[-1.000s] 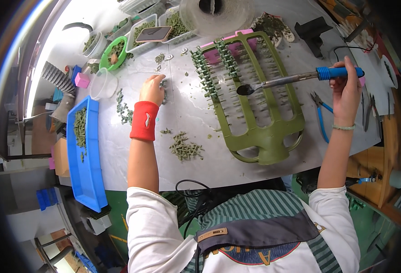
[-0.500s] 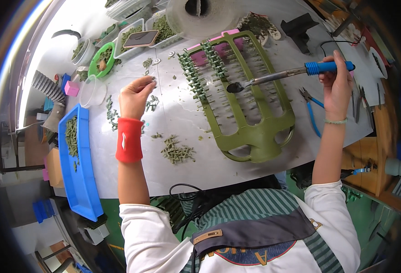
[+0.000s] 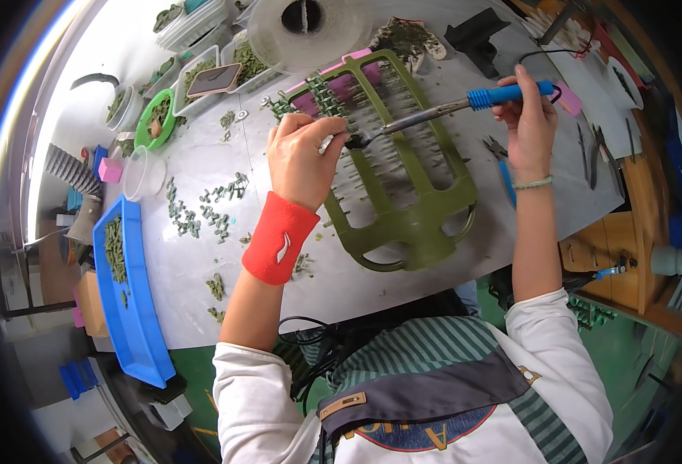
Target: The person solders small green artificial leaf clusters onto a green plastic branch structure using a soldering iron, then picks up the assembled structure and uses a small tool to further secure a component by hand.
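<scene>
A soldering iron (image 3: 430, 114) with a blue handle is in my right hand (image 3: 528, 131), its shaft slanting down to the left. Its wide, dark tip is close beside the fingertips of my left hand (image 3: 304, 161). Thumb and fingers of that hand are pinched together over the left bar of an olive-green plastic frame (image 3: 426, 240); whatever small piece they hold is mostly hidden. The frame lies on the table, with long openings and rows of small pegs or parts along its bars. Dark green clip-like parts (image 3: 325, 97) line its upper left, partly behind my left hand.
Small green pieces (image 3: 215, 286) lie scattered left of the frame. A blue tray (image 3: 149, 340), a green bowl (image 3: 153, 142) and tubs of green pieces stand at left. A phone (image 3: 215, 80) rests on the tubs. Pliers (image 3: 503, 170) and a pink block (image 3: 568, 98) lie at right.
My left hand has moved right, from over the loose pieces to the frame's left bar. The iron's tip has shifted left along the frame to meet it. The whole view has shifted slightly.
</scene>
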